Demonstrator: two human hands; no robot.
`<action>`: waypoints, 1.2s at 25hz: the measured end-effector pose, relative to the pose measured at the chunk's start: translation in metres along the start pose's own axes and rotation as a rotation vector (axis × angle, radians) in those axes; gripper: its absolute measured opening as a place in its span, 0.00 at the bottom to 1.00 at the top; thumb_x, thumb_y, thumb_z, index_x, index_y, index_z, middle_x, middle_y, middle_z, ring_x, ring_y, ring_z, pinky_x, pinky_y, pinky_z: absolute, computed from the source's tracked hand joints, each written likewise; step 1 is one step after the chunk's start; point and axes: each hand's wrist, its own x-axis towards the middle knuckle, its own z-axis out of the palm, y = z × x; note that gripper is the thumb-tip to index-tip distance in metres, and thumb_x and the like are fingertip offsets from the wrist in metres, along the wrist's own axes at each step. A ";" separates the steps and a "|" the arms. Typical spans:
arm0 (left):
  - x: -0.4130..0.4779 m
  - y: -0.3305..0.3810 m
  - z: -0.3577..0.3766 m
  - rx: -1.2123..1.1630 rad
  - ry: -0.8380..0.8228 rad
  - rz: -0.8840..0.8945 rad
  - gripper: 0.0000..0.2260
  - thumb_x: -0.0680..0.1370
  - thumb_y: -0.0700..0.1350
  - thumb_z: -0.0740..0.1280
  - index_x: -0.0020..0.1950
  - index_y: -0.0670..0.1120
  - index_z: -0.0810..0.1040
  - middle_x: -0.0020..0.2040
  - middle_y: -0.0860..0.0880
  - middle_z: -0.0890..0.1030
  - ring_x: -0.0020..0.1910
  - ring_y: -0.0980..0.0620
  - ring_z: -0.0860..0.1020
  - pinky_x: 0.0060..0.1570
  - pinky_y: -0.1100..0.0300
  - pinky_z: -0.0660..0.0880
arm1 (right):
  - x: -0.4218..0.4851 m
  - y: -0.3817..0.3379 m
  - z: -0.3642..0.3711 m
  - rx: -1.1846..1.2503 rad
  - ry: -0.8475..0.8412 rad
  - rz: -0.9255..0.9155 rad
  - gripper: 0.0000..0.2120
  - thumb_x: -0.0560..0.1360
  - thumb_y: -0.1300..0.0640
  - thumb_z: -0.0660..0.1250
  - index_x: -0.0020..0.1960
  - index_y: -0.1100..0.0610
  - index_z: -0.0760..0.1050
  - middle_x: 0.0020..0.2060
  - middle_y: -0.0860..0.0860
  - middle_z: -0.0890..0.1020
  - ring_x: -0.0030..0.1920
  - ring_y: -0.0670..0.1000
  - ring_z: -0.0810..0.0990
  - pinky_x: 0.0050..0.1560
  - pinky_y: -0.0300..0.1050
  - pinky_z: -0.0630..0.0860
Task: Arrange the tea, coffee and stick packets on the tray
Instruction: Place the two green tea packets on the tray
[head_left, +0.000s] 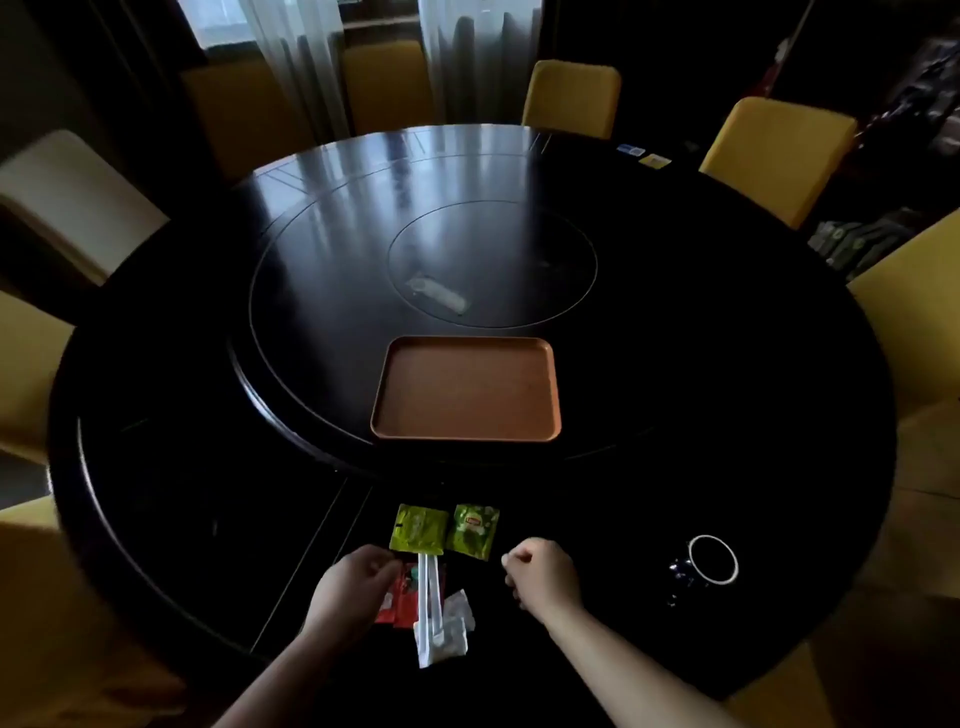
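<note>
An empty brown tray (466, 395) lies on the dark round table, on its raised centre disc. Near the front edge two green tea packets (418, 529) (474, 531) lie side by side. Below them are red coffee packets (402, 603), long white stick packets (430, 613) and crumpled white packets (457, 621). My left hand (353, 584) rests at the left edge of the red packets, fingers curled and touching them. My right hand (543, 574) hovers to the right of the pile, closed in a loose fist with nothing in it.
A dark mug with a white rim (712, 560) stands right of my right hand. A clear wrapper (439, 295) lies on the inner disc beyond the tray. Yellow chairs (571, 96) ring the table. Small cards (644, 155) lie at the far right edge.
</note>
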 end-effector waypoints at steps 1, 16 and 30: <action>0.008 0.003 0.000 -0.007 0.023 -0.024 0.03 0.75 0.50 0.71 0.48 0.54 0.82 0.41 0.54 0.84 0.38 0.58 0.79 0.33 0.62 0.71 | 0.009 -0.002 0.005 0.093 0.005 0.031 0.10 0.74 0.51 0.68 0.37 0.55 0.79 0.35 0.52 0.85 0.38 0.56 0.84 0.42 0.53 0.83; 0.075 0.007 0.025 0.381 0.092 0.138 0.22 0.69 0.65 0.68 0.52 0.50 0.73 0.50 0.50 0.77 0.53 0.48 0.76 0.52 0.51 0.69 | 0.033 -0.057 0.061 -0.180 0.333 0.363 0.22 0.67 0.40 0.73 0.52 0.55 0.75 0.49 0.53 0.83 0.50 0.57 0.83 0.40 0.46 0.74; 0.074 0.018 0.035 0.159 0.063 -0.100 0.14 0.70 0.53 0.71 0.52 0.49 0.77 0.48 0.48 0.76 0.54 0.45 0.75 0.58 0.47 0.67 | 0.027 -0.055 0.065 -0.156 0.291 0.232 0.27 0.66 0.39 0.74 0.55 0.54 0.73 0.54 0.53 0.80 0.53 0.57 0.81 0.44 0.46 0.74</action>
